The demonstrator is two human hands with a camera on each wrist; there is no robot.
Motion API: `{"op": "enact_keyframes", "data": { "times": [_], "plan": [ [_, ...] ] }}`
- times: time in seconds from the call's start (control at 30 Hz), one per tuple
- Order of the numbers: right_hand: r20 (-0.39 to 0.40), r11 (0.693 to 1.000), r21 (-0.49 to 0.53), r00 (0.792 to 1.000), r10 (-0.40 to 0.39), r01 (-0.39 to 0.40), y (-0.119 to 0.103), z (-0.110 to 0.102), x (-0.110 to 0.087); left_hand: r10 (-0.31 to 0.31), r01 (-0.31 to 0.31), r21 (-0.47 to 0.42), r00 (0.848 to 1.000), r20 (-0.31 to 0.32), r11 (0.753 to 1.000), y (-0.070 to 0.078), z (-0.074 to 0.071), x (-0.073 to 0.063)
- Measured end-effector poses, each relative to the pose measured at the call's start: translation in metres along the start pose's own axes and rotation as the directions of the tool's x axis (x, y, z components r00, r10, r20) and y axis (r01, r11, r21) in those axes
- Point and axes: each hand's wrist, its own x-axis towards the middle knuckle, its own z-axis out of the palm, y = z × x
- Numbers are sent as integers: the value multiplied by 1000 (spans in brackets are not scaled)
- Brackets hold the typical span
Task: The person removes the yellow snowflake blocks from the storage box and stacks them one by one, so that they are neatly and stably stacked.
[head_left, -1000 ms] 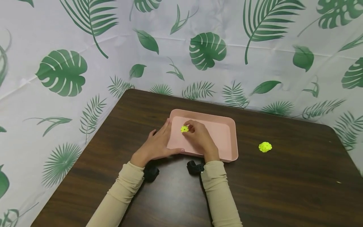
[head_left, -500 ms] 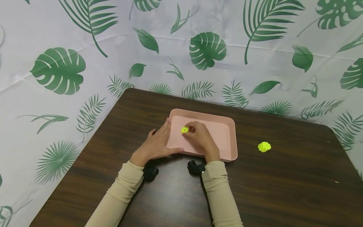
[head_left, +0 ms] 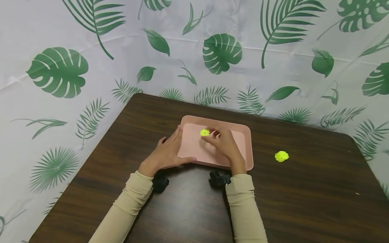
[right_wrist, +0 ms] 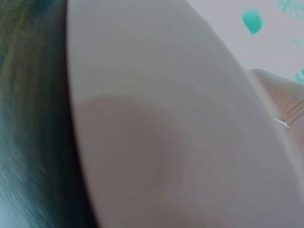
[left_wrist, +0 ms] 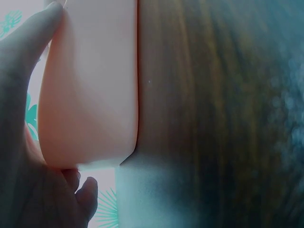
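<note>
My right hand [head_left: 224, 141] pinches a bright yellow notched plastic disc [head_left: 204, 132], shaped like a small flower, between thumb and forefinger. It holds the disc over the left half of a shallow pink tray [head_left: 190, 145]. My left hand [head_left: 166, 151] spans the tray's near left corner, its fingers straight along the left side and its thumb along the front rim. In the left wrist view, the left thumb [left_wrist: 35, 33] lies at the rim of the tray. The right wrist view shows mostly the tray's outer wall [right_wrist: 156, 142], and the disc is out of sight there.
On the dark wooden table [head_left: 310, 182], a small pile of similar yellow discs [head_left: 281, 156] lies right of the tray. A tiny pale scrap [head_left: 357, 193] lies farther right. A white leaf-print cloth [head_left: 182, 44] hangs behind the table.
My right hand has moved right and slightly away from me with the yellow disc. The left hand keeps its place at the tray corner. The head view has shifted slightly.
</note>
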Motion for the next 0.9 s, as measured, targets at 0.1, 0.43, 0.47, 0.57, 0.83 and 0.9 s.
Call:
{"op": "enact_keyframes", "data": {
  "times": [0.1,0.43,0.47,0.57,0.83,0.9],
  "plan": [
    [-31,1000,-11,999,-16,16,3,-12,-3,5,-5,3,1000,2,1000,1,-1,0],
    [-121,995,-99,992,-31,19,17,-51,-22,20,-20,-12,1000,-11,1000,1,0,-1],
    [-122,995,-97,992,-10,-1,18,-55,-25,20,-20,-11,1000,-10,1000,1,-1,-1],
    [-136,993,-108,990,39,-54,25,-67,-33,19,-19,-10,1000,-7,1000,1,-1,-2],
    [-196,985,-132,977,87,-115,43,-96,-52,18,-18,6,1000,0,1000,1,0,-1],
    [-207,980,-150,973,98,-131,47,-102,-56,17,-17,7,1000,2,1000,0,0,0]
  ]
}}
